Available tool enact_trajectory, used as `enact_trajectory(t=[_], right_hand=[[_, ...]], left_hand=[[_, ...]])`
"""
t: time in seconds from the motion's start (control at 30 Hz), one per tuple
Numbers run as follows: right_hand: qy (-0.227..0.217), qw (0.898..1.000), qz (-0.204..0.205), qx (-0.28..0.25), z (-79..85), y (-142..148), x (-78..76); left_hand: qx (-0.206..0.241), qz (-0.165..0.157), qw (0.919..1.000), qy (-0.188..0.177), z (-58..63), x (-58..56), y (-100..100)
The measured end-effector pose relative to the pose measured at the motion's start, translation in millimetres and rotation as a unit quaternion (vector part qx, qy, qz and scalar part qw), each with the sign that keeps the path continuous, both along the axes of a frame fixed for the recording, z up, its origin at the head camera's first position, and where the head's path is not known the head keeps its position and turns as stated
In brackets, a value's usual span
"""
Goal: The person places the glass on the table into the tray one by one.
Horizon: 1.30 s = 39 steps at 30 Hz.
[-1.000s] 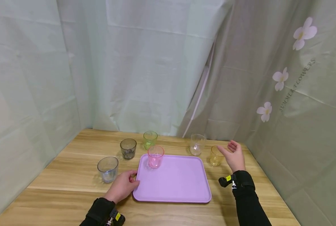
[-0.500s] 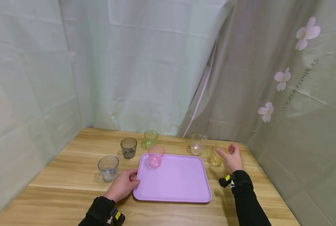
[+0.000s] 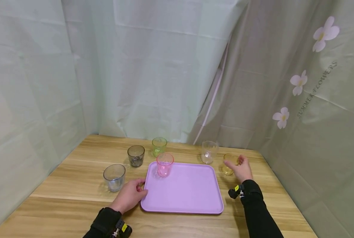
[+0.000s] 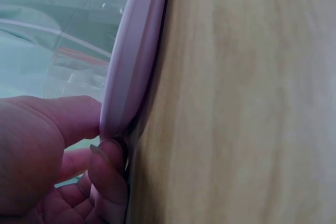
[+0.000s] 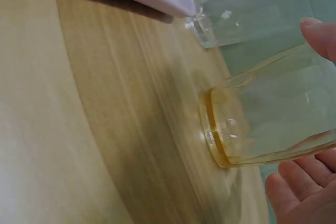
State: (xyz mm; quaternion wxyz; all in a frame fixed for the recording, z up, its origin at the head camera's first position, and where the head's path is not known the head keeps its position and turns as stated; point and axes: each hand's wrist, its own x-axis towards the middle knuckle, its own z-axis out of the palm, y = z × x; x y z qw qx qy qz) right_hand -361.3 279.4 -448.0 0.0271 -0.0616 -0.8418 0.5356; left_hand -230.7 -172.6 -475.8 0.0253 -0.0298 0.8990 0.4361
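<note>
My left hand [image 3: 129, 195] pinches the left edge of a lilac tray [image 3: 186, 195]. In the left wrist view, the thumb [image 4: 76, 116] lies on the tray's rim [image 4: 128, 61] and the fingers curl at its underside. A pink glass [image 3: 164, 167] stands on the tray's back left corner. My right hand [image 3: 241, 168] is at a yellow glass [image 3: 227, 169] to the right of the tray. Seen from the right wrist, this glass [image 5: 262, 116] stands upright on the table between the thumb [image 5: 321, 36] and the spread fingers, with a gap beside the fingertips.
A bluish clear glass [image 3: 114, 178], a grey glass [image 3: 136, 157] and a green glass [image 3: 158, 147] stand left of and behind the tray. A clear glass [image 3: 208, 152] stands behind its right corner. Curtains [image 3: 165, 82] border the wooden table [image 3: 61, 188].
My right hand has moved left and down, bringing its thumb and fingers around the yellow glass. My left hand, the tray and the glasses stay in place.
</note>
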Motion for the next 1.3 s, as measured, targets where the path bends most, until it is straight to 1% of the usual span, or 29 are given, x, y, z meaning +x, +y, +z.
enact_trajectory(t=[0.1, 0.27, 0.37, 0.53, 0.77, 0.97, 1.3], right_hand=[[-0.008, 1.000, -0.001, 0.013, -2.4, 0, -1.8], [-0.014, 1.000, -0.001, 0.027, -4.6, -4, 0.5], [-0.009, 1.000, 0.003, 0.022, -6.8, -5, 0.2], [0.002, 1.000, 0.005, 0.014, -12.7, -3, -4.9], [-0.006, 1.000, 0.008, 0.006, -15.9, -4, -4.9], [0.001, 1.000, 0.013, 0.009, -20.5, -3, -8.3], [-0.005, 1.000, 0.014, 0.009, -22.1, -2, -6.6]], left_hand=[[0.001, -0.001, 1.0000, 0.001, -0.3, 0.1, 0], [0.002, -0.001, 1.0000, 0.001, -0.6, 0.4, 1], [0.001, -0.001, 1.0000, 0.002, -0.2, 0.5, 1], [0.001, 0.001, 1.0000, 0.000, 0.5, 0.6, 0], [0.002, 0.000, 1.0000, 0.001, 1.3, 0.5, 1], [0.000, 0.000, 1.0000, 0.002, 0.8, 0.5, 0], [-0.002, 0.000, 1.0000, 0.005, 0.7, 0.7, 0]])
